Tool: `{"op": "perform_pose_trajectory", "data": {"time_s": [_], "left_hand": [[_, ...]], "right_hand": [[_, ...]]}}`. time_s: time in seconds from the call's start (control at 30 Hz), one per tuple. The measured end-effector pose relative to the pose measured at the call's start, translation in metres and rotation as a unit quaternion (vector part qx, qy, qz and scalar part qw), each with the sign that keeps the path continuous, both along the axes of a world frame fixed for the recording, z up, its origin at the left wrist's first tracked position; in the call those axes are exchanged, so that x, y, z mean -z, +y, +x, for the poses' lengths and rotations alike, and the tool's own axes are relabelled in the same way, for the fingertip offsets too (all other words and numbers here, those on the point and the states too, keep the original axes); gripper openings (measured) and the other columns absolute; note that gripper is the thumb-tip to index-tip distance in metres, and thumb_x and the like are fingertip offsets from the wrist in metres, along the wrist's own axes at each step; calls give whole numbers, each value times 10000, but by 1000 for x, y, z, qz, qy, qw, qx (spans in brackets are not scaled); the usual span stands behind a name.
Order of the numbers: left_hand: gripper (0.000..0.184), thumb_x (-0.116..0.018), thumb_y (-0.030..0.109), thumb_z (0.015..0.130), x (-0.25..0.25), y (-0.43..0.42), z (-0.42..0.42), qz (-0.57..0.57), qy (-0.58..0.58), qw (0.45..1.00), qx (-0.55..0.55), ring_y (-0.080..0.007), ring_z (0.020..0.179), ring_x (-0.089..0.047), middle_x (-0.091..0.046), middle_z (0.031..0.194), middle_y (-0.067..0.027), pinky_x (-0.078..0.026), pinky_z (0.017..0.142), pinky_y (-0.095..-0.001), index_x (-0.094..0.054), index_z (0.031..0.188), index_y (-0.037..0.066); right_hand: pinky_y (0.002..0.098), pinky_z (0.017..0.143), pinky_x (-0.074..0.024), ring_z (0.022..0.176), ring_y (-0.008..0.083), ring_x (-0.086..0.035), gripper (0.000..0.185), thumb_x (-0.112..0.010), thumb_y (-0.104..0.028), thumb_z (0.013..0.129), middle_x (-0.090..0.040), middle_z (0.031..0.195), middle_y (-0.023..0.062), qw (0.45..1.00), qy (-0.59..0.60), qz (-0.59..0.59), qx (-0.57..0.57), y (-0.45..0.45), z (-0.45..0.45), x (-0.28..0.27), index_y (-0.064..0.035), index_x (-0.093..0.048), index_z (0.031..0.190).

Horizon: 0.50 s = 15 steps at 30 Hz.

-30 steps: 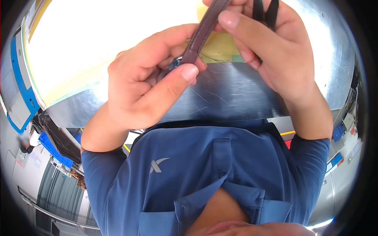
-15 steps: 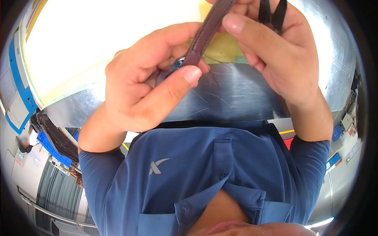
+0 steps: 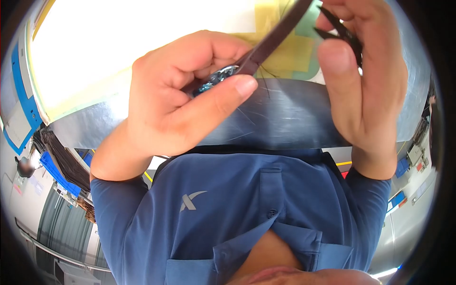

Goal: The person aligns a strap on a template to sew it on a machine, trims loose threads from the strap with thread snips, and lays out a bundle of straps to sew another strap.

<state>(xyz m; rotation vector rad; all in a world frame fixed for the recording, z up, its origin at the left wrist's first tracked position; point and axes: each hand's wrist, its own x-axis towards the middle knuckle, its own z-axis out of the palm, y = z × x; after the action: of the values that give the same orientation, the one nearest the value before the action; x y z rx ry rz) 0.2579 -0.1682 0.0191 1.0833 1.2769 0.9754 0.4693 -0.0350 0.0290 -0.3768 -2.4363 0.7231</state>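
My left hand (image 3: 178, 92) is closed on a dark brown leather strap (image 3: 274, 40), pinched between thumb and fingers. A shiny blue-silver ornament (image 3: 218, 78) on the strap lies partly hidden in that grip. The strap slants up to the right, past the top edge of the view. Thin dark threads (image 3: 265, 76) hang near it, just beyond my left thumb. In my right hand (image 3: 365, 80) is a pair of black thread snips (image 3: 349, 37), their pointed blades apart and facing the strap. A gap separates the blades from the strap.
Beneath my hands is a metal table edge (image 3: 294, 111), with yellow tape (image 3: 287, 57) and a bright white surface (image 3: 118, 28) beyond. Brown strips (image 3: 64, 152) hang beside a blue bin (image 3: 59, 173) at the left. Another person (image 3: 26, 166) is far left.
My right hand has let go of the strap and moved right. The snips have swung round from pointing upward to pointing at the strap. My left hand has shifted slightly, showing more of the ornament.
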Motion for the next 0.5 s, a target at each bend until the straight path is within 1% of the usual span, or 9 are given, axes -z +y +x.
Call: {"op": "perform_pose_trajectory", "data": {"time_s": [0.07, 0.13, 0.17, 0.2, 0.27, 0.3, 0.37, 0.5], "left_hand": [[293, -710, 103, 941, -4, 3, 0, -38, -33, 999, 16, -100, 728, -611, -720, 936, -116, -487, 632, -225, -649, 1164, -78], [282, -720, 118, 938, -6, 5, -4, -59, -28, 998, 27, -92, 717, -604, -716, 916, -106, -473, 620, -220, -660, 1134, -75], [273, -730, 134, 936, -7, 5, -6, -81, -22, 996, 38, -85, 707, -597, -712, 896, -95, -459, 607, -214, -670, 1104, -73], [273, -730, 134, 936, -8, 7, -7, -81, -22, 996, 38, -85, 707, -597, -712, 896, -95, -459, 607, -214, -670, 1104, -73], [275, -750, 141, 926, -9, 9, -8, -103, -27, 992, 62, -73, 682, -586, -712, 865, -81, -440, 584, -207, -686, 1085, -75], [275, -750, 141, 926, -9, 9, -8, -103, -26, 992, 61, -73, 682, -586, -712, 865, -81, -440, 584, -207, -686, 1085, -75], [278, -758, 128, 916, -9, 9, -8, -114, -30, 991, 58, -64, 671, -584, -713, 844, -71, -433, 576, -198, -693, 1088, -80], [288, -761, 107, 908, -8, 9, -6, -103, -34, 993, 56, -66, 672, -591, -717, 842, -73, -438, 576, -198, -692, 1110, -86]], "right_hand": [[262, 566, -485, 694, 175, -635, 249, -700, -165, 959, -699, 958, 130, 999, -10, 48, -8, -2, 3, 1, 28, -665, 1114], [276, 591, -501, 716, 204, -643, 292, -794, -135, 889, -689, 967, 128, 995, -22, 96, -15, -6, 7, 3, 33, -677, 1096], [342, 662, -552, 822, 291, -674, 399, -846, -104, 787, -690, 996, 168, 999, -1, 41, -7, -13, 10, 7, 42, -694, 1125], [342, 662, -552, 822, 291, -674, 399, -846, -104, 787, -690, 996, 168, 999, -1, 41, -8, -14, 9, 5, 42, -694, 1125], [334, 616, -540, 778, 257, -665, 337, -830, -56, 758, -681, 977, 171, 995, -26, 90, -26, -15, 5, -1, 32, -721, 1065], [334, 616, -540, 778, 257, -665, 337, -830, -56, 758, -681, 977, 171, 995, -25, 90, -27, -16, 4, 1, 32, -721, 1065], [319, 566, -523, 736, 239, -653, 323, -820, -10, 713, -676, 954, 163, 997, 9, 71, -16, -19, 3, 8, 24, -744, 1026], [298, 527, -496, 703, 226, -643, 354, -812, 23, 680, -670, 937, 152, 999, 9, 42, -8, -21, 2, 9, 27, -747, 1029]]}}
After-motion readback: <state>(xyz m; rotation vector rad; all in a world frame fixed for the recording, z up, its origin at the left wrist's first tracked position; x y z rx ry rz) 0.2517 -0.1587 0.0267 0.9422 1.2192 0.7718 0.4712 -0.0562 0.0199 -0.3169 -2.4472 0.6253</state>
